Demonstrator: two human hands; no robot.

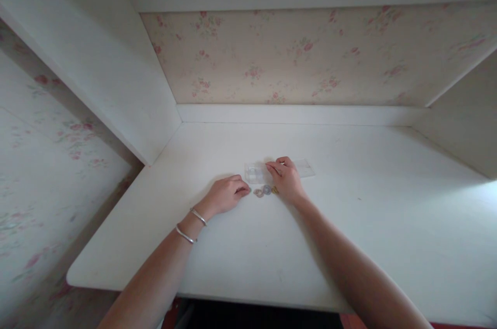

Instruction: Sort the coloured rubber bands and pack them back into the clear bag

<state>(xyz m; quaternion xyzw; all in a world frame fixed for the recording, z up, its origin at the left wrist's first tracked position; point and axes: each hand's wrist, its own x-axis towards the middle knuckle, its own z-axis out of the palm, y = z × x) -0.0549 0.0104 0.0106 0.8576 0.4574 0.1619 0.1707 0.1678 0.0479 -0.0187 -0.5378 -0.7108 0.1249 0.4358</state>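
Note:
My left hand [229, 194] rests on the white tabletop, its fingers pinched together. At its fingertips a bit of a small greenish thing [250, 190] shows; the rest of it is hidden. My right hand [288, 180] is over a flat clear plastic case [254, 173], thumb and forefinger closed in a pinch. Whatever it holds is too small to make out. Between the hands lie several small coiled, ring-like things: a pinkish one [258, 192], a bluish-grey one [267, 190] and a yellowish one [275, 190] partly beside my right hand.
The white desk [240, 261] runs to a low ledge [295, 114] at the back, below flowered wallpaper [252, 59]. A white upright panel [128, 75] bounds it on the left, and another panel [466, 106] on the right. Two silver bangles [186, 234] circle my left wrist.

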